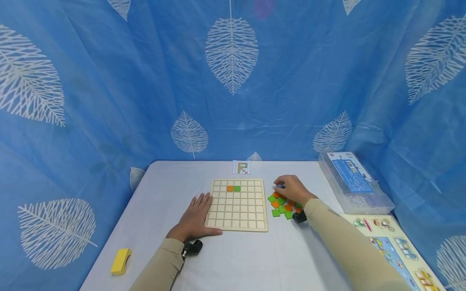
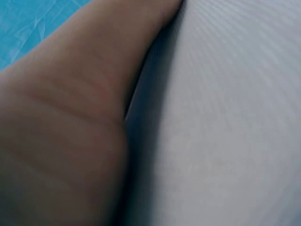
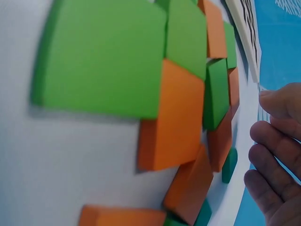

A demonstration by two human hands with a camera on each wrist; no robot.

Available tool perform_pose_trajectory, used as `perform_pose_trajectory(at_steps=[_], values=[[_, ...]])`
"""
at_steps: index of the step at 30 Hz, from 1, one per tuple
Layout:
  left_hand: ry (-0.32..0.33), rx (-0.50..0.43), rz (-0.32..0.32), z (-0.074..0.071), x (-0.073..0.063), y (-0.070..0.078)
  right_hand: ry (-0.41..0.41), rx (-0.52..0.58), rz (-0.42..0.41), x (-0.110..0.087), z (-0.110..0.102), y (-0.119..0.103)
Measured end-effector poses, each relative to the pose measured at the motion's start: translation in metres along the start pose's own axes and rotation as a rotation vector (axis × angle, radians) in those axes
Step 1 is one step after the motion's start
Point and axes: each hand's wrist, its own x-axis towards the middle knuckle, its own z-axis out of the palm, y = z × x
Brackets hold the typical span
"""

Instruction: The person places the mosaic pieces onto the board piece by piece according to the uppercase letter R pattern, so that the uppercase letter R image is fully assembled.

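Observation:
In the head view a pale wooden grid board [image 1: 237, 205] lies on the white table. An orange tile [image 1: 230, 188] and a green tile [image 1: 237, 188] sit side by side in its upper cells. My left hand [image 1: 196, 216] rests flat with fingers spread at the board's left edge, thumb along its near corner. My right hand [image 1: 292, 189] is over the far side of a loose pile of green and orange square tiles [image 1: 282, 209]. In the right wrist view its fingers [image 3: 270, 153] are loosely bent, with no tile visible between them.
A small card with a coloured grid pattern [image 1: 241, 167] lies beyond the board. At the right stand a clear plastic box [image 1: 367, 204] and a picture puzzle board [image 1: 391, 242]. A yellow block [image 1: 121, 261] lies at the near left. A blue curtain [image 1: 284, 109] surrounds the table.

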Motion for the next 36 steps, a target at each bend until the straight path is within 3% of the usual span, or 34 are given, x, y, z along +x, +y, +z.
perform_pose_trajectory(at_steps=[13,24,36], values=[[0.01,-0.009,0.006,-0.0023,-0.0027,0.0026,-0.009,-0.012,0.029,0.0008,0.0018,0.0004],[0.009,0.001,0.007,-0.0019,-0.0027,0.0021,-0.065,0.003,0.033,-0.0014,0.0018,0.0025],[0.014,-0.001,0.01,-0.0024,-0.0033,0.0035,-0.084,0.041,-0.004,-0.0074,0.0044,0.0046]])
